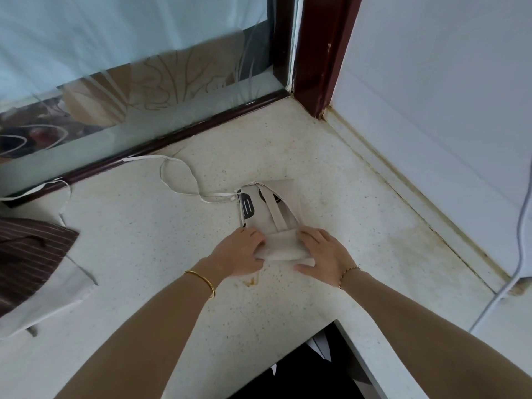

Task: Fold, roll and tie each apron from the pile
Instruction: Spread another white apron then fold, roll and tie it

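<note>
Head view: the beige apron [269, 214] lies folded on the bench [149, 240]. The left hand [240, 251] and right hand [322, 251] grip its rolled end. Roll it tight and straight toward the strings [184, 180].

Countertop [161, 254]: open between the hands and the pile of aprons [31, 263] at far left. Strings [184, 180] trail across the far side (snag risk). Glass partition [129, 82] and wall [431, 110] close the corner; cable [518, 254] hangs right.
</note>
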The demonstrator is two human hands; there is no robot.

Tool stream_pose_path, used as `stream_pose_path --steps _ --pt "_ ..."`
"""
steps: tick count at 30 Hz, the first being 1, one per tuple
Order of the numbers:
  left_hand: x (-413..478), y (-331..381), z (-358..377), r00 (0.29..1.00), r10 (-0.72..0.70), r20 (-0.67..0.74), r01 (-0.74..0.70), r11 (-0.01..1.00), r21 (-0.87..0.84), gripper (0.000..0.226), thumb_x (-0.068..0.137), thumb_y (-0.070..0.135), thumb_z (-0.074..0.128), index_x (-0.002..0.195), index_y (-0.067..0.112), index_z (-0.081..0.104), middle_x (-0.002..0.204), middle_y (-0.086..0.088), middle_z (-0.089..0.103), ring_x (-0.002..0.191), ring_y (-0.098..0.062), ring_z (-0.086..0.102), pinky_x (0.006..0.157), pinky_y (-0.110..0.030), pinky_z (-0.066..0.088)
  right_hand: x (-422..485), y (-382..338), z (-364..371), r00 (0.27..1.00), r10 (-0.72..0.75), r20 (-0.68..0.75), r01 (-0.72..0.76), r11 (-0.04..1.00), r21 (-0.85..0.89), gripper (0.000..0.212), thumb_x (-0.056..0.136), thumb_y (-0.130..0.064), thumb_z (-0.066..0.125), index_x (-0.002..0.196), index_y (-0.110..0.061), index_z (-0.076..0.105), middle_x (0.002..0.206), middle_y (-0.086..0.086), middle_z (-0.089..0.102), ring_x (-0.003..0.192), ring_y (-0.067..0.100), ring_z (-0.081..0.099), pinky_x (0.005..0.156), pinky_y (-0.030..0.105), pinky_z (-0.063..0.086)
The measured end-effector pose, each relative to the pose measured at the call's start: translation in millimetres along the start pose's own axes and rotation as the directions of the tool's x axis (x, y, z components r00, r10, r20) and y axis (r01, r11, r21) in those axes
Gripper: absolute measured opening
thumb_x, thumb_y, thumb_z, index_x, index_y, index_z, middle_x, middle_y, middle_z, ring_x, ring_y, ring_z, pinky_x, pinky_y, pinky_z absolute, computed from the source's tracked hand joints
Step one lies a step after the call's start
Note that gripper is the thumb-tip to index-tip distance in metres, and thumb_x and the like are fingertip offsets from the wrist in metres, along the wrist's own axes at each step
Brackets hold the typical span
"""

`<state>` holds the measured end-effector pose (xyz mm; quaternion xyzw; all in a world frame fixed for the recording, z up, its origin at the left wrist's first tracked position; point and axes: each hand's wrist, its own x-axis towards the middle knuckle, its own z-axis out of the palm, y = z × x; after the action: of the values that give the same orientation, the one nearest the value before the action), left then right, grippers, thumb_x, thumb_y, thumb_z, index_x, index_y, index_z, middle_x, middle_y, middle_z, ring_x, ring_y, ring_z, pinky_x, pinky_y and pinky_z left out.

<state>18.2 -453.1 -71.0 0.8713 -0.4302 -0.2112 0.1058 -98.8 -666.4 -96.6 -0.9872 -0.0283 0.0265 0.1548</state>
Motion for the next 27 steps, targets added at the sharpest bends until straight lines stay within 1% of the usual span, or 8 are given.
stream_pose_path --steps 3,5,10,17,18,20,23,27 --pt "-1.2 2.1 -10.6 0.99 -0.138 -0.006 0.132 0.958 -0.253 0.025 0.087 0.029 0.058 0.11 0.021 0.055 0.102 0.004 0.058 0.09 -0.015 0.057 0.076 -0.025 0.048 5.8 -2.7 -2.8 0.99 0.123 -0.063 -0.113 0.983 0.145 0.032 0.081 -0.019 0.07 0.11 -0.008 0.062 0.113 0.006 0.063 0.103 0.028 0.057 0.079 0.039 0.054" --pt "-2.2 0.8 -13.1 0.963 -0.266 0.047 0.26 0.864 -0.43 0.022 0.089 0.033 0.058 0.108 0.023 0.054 0.096 0.005 0.059 0.081 -0.012 0.059 0.063 -0.02 0.045 11.4 -6.6 -9.0 0.959 0.28 -0.049 -0.257 0.927 0.272 0.026 0.088 -0.024 0.063 0.112 -0.014 0.059 0.104 0.003 0.06 0.098 0.021 0.054 0.076 0.026 0.047" --pt "-5.4 -7.2 -4.1 0.886 -0.45 0.112 0.415 0.662 -0.624 0.034 0.09 0.039 0.059 0.106 0.01 0.051 0.1 -0.007 0.059 0.087 -0.022 0.062 0.073 -0.039 0.058 24.0 -11.6 -15.3 0.904 0.421 0.073 -0.414 0.823 0.389 0.033 0.09 -0.036 0.059 0.117 -0.019 0.048 0.094 0.006 0.053 0.078 0.019 0.052 0.061 0.023 0.038" --pt "-8.2 -6.2 1.5 0.818 -0.552 0.163 0.485 0.509 -0.711 0.032 0.094 0.024 0.056 0.114 0.007 0.039 0.104 -0.012 0.056 0.086 -0.025 0.062 0.067 -0.036 0.058 39.5 -21.0 -10.0 0.856 0.482 0.186 -0.515 0.769 0.378 0.043 0.093 -0.033 0.054 0.128 -0.018 0.034 0.097 0.012 0.06 0.082 0.027 0.058 0.066 0.033 0.047" --pt "-8.5 -5.5 1.4 0.814 -0.559 0.156 0.491 0.519 -0.7 0.031 0.094 0.023 0.056 0.112 0.008 0.037 0.104 -0.013 0.056 0.086 -0.026 0.062 0.069 -0.038 0.057 41.2 -23.1 -9.7 0.848 0.493 0.192 -0.528 0.763 0.374 0.043 0.093 -0.032 0.055 0.126 -0.017 0.032 0.095 0.011 0.059 0.081 0.028 0.058 0.065 0.034 0.048" --pt "-11.0 -4.1 3.9 0.831 -0.557 0.011 0.485 0.713 -0.507 0.033 0.093 0.025 0.057 0.114 0.006 0.039 0.111 -0.013 0.052 0.095 -0.028 0.057 0.078 -0.039 0.055 44.7 -27.3 -11.0 0.835 0.518 0.185 -0.548 0.755 0.361 0.04 0.091 -0.028 0.056 0.12 -0.015 0.031 0.089 0.008 0.056 0.075 0.028 0.058 0.061 0.035 0.049" --pt "-16.9 -2.4 10.8 0.916 -0.254 -0.311 0.267 0.964 -0.001 0.036 0.089 0.029 0.059 0.113 0.004 0.049 0.116 -0.011 0.047 0.105 -0.028 0.046 0.087 -0.038 0.05 49.4 -30.3 -14.3 0.845 0.518 0.134 -0.534 0.799 0.276 0.04 0.089 -0.024 0.059 0.115 -0.01 0.032 0.101 0.007 0.042 0.071 0.027 0.052 0.058 0.033 0.045" --pt "-20.8 -5.5 13.6 0.984 -0.095 -0.148 0.12 0.978 0.17 0.057 0.079 0.05 0.062 0.119 0.012 0.047 0.124 -0.003 0.043 0.113 -0.023 0.041 0.094 -0.032 0.041 50.0 -30.1 -12.5 0.962 0.273 -0.019 -0.274 0.96 -0.062 0.033 0.08 -0.023 0.069 0.104 -0.009 0.052 0.107 0.007 0.046 0.082 0.025 0.051 0.06 0.03 0.044"
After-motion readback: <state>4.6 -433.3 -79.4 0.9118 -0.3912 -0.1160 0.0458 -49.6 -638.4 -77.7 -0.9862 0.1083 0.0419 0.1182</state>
